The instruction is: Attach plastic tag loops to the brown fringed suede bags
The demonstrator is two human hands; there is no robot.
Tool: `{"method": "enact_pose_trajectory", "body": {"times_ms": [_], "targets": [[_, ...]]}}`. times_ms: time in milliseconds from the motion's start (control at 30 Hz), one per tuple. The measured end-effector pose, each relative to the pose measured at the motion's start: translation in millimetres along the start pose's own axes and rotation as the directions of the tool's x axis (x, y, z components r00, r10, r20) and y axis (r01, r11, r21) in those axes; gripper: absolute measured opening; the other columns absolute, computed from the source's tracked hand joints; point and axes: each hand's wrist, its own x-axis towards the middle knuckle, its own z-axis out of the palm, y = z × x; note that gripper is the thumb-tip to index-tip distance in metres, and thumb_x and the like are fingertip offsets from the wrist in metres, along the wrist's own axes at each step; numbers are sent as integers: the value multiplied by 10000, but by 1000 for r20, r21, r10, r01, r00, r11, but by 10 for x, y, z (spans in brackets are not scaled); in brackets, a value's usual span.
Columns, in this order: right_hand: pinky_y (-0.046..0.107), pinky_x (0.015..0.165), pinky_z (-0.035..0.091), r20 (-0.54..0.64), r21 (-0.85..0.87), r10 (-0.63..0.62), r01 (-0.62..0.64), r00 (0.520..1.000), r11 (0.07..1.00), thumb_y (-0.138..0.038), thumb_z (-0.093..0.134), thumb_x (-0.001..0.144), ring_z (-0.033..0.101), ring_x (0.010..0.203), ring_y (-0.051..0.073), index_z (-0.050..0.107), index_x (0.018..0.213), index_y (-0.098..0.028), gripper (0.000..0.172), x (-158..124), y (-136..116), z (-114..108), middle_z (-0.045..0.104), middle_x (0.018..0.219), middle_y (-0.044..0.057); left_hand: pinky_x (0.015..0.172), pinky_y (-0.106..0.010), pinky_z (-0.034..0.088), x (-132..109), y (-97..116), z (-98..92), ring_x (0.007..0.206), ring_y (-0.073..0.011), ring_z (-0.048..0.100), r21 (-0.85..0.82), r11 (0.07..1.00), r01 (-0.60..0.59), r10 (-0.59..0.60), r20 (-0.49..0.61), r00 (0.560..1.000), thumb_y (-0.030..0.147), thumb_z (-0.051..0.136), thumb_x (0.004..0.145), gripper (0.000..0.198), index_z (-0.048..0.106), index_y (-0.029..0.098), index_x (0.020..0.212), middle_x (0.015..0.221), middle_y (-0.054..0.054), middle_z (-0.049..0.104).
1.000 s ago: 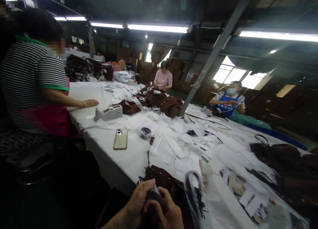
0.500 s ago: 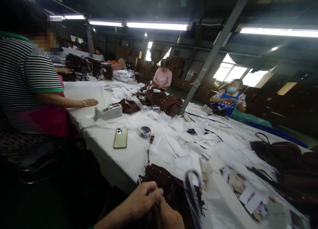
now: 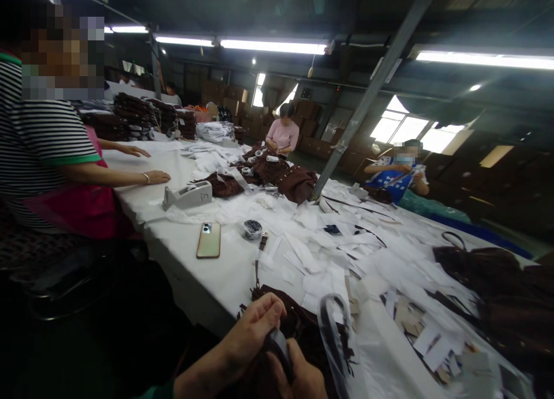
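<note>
The brown fringed bag lies at the near table edge, partly under my hands. My right hand is closed around a dark curved strap, which looks like a bag handle. Just above and left of it, my left hand is closed in a pinch; what its fingers hold, if anything, is hidden. Right of my hands stands a looped dark handle in a clear plastic sleeve. A thin brown strap with a buckle runs from the bag over the table.
A phone, a wrapped black roll and a tape dispenser sit further left. White paper pieces cover much of the table. More brown bags lie at right. A co-worker's hands rest at left; a slanted post rises beyond.
My hands have moved slightly apart, and the dark curved strap now shows between them. The co-worker at left has turned, with a second hand now over the table.
</note>
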Motion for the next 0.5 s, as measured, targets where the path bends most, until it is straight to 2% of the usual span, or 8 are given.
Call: {"method": "enact_pose_trajectory", "body": {"times_ms": [33, 100, 167, 233, 300, 400, 433, 500], "targets": [[180, 414, 412, 27, -23, -28, 28, 999, 999, -515, 300, 955, 629, 437, 152, 581, 822, -193, 447, -22, 43, -9, 661, 577, 29, 472, -207, 219, -27, 62, -14, 499, -78, 301, 192, 981, -27, 15, 67, 998, 507, 540, 835, 318, 516, 190, 833, 572, 65, 395], [185, 412, 417, 82, -45, -109, 113, 991, 993, -502, 294, 955, 639, 454, 163, 611, 834, -192, 460, -34, 99, -55, 683, 612, 50, 506, -225, 243, -84, 166, -37, 546, -100, 387, 530, 839, -121, 32, 173, 984, 446, 578, 824, 253, 592, 193, 836, 603, 33, 484], [177, 424, 430, 100, -24, -152, 155, 983, 988, -508, 323, 941, 642, 474, 159, 628, 821, -192, 455, 7, 91, -132, 688, 630, 58, 535, -235, 266, -116, 215, -24, 578, -114, 435, 637, 751, -176, 52, 208, 977, 395, 582, 828, 198, 614, 200, 821, 624, 18, 530], [167, 444, 447, 82, 18, -116, 114, 990, 993, -534, 384, 914, 630, 477, 146, 623, 802, -193, 431, 85, 22, -213, 676, 615, 45, 527, -227, 275, -103, 197, 26, 560, -102, 421, 512, 845, -157, 95, 145, 985, 415, 533, 857, 247, 579, 185, 780, 622, 19, 508], [161, 460, 461, 68, 71, -38, 34, 997, 997, -556, 448, 883, 611, 470, 132, 602, 804, -192, 404, 157, -75, -260, 661, 602, 21, 481, -209, 257, -49, 127, 89, 503, -79, 347, 209, 973, -97, 102, -15, 995, 485, 510, 854, 323, 507, 181, 746, 584, 46, 433], [163, 455, 462, 40, 135, 106, -110, 994, 985, -574, 443, 880, 592, 447, 125, 574, 810, -199, 404, 181, -173, -227, 638, 573, -6, 435, -197, 215, 39, 9, 130, 456, -66, 231, -206, 978, -34, -16, -236, 972, 583, 547, 787, 400, 420, 205, 751, 538, 93, 311], [168, 451, 458, 28, 144, 147, -150, 989, 978, -578, 414, 891, 591, 441, 129, 570, 812, -203, 414, 163, -180, -196, 634, 564, -7, 434, -196, 214, 51, -12, 119, 455, -66, 225, -243, 970, -18, -45, -254, 966, 603, 537, 782, 413, 420, 207, 763, 537, 96, 301], [184, 437, 442, 18, 135, 190, -190, 982, 972, -583, 344, 912, 590, 427, 145, 566, 803, -210, 448, 109, -157, -136, 622, 539, 1, 452, -201, 229, 36, -10, 64, 474, -71, 264, -92, 996, -16, -3, -204, 979, 620, 480, 812, 430, 469, 191, 786, 555, 81, 336]]}}
